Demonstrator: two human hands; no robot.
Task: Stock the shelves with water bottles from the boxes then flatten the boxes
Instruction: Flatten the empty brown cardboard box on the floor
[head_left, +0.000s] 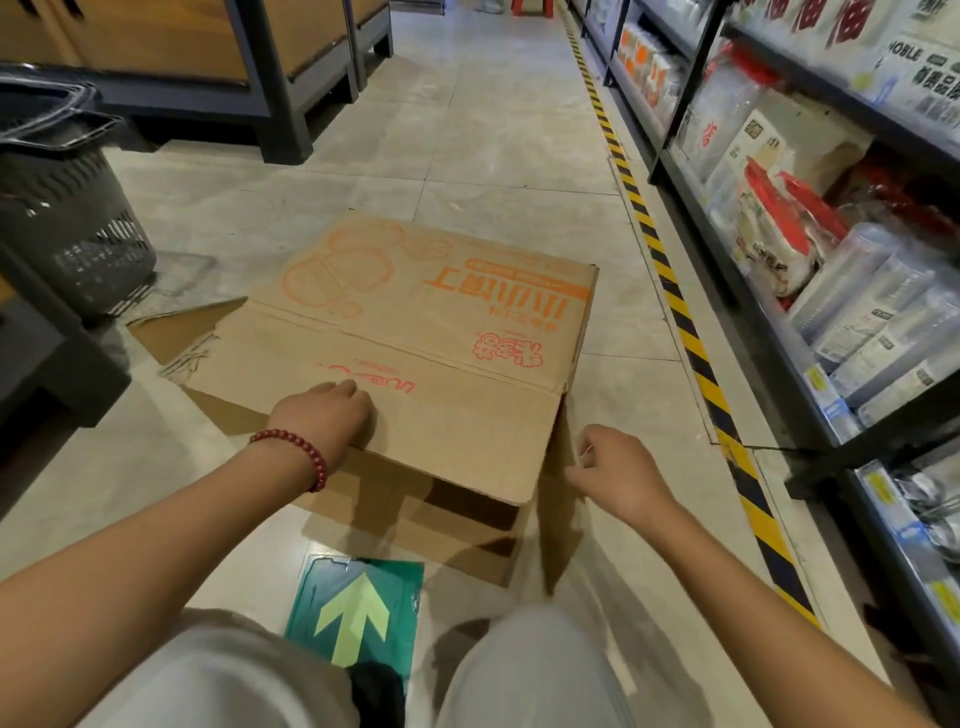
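Lying nearly flat on the tiled floor (498, 130) in the middle of the aisle: a cardboard box (415, 332), orange print uppermost, near flap raised a little so a dark gap is showing beneath it.

Pressing down on the near left part of the box: the left hand (327, 410), knuckles up, fingers curled under and bunched together against the cardboard, a red bead bracelet (301, 457) circling the wrist. Whether gripping an edge or only pushing, impossible to tell.

Hovering just beside the box's near right corner: the right hand (618, 473), fingers loosely bent and slightly apart, thumb and forefinger close to the upright side flap; contact with the cardboard not clear.

Sitting right of the box, beyond a yellow-and-black striped floor line (670, 291): shelves (769, 322) packed with plastic-wrapped goods. No water bottles recognisable among them.

Standing left of the box: a grey shopping basket (78, 228), and behind it dark-framed wooden display units (270, 67).

Lying nearer than the box, partly under its flap: a green floor sticker with a pale arrow (358, 613), flanked by two light-trousered knees (530, 670).
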